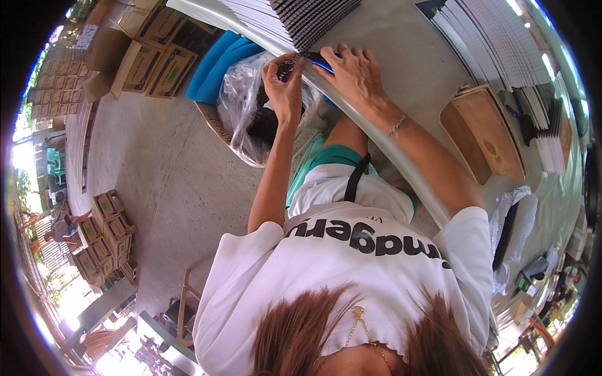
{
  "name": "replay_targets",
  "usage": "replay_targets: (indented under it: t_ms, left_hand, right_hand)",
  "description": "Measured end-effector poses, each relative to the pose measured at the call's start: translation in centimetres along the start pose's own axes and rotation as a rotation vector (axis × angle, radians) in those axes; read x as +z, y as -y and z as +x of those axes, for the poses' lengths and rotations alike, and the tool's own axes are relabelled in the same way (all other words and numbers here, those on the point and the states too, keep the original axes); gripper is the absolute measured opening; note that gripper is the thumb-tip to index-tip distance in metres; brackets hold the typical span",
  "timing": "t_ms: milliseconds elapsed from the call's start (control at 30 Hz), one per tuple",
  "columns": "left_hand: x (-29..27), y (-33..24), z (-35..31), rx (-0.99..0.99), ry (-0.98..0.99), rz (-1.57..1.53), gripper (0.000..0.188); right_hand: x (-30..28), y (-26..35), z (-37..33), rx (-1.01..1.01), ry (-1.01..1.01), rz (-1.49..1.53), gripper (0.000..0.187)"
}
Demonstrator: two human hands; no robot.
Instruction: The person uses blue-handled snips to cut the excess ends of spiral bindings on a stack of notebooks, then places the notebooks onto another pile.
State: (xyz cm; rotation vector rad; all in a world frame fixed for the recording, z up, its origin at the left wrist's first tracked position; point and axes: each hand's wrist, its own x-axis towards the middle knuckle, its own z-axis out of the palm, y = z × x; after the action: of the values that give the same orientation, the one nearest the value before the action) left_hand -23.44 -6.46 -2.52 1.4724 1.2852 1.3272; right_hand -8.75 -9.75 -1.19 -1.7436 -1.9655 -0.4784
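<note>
My left hand pinches the end of a black spiral binding coil at the rounded edge of the grey table. My right hand, with a thin bracelet on the wrist, curls over a small blue-covered booklet on that same edge, touching the coil's other end. Just beyond both hands lies a fanned stack of spiral-bound booklets. Below my left hand a clear plastic bag holding dark coils sits in an open cardboard box.
A wooden box stands on the table to the right, with rows of white paper stacks behind it. Blue sheets and cardboard cartons lie on the concrete floor; more cartons are stacked far left.
</note>
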Motion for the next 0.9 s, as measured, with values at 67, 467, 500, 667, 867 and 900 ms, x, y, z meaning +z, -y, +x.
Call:
replay_targets:
  t_ms: [67, 467, 500, 667, 867, 900]
  left_hand:
    - [0.0, 0.3, 0.2, 0.018, -0.004, 0.012, 0.036]
    - [-7.8, 1.1, -0.9, -0.117, 0.223, 0.339, 0.026]
    - [-8.6, 1.4, -1.2, -0.116, 0.211, 0.341, 0.026]
    - [-10.6, 1.8, -1.0, -0.019, 0.279, 0.43, 0.033]
    - [-10.0, -5.1, 3.5, 0.186, 0.153, 0.314, 0.035]
    - [-9.7, -6.6, 4.5, 0.21, 0.137, 0.302, 0.035]
  right_hand:
    - [0.1, 0.2, 0.1, 0.008, 0.04, -0.01, 0.034]
    - [-2.6, -2.4, -1.9, 0.138, 0.175, 0.169, 0.036]
    - [-2.8, -2.8, -2.1, 0.146, 0.187, 0.166, 0.035]
    - [-3.9, -3.7, -1.5, 0.154, 0.166, 0.168, 0.036]
    - [-5.8, -4.8, -0.5, 0.402, 0.122, 0.631, 0.044]
    - [-6.4, -4.9, -0.1, 0.54, 0.213, 0.832, 0.048]
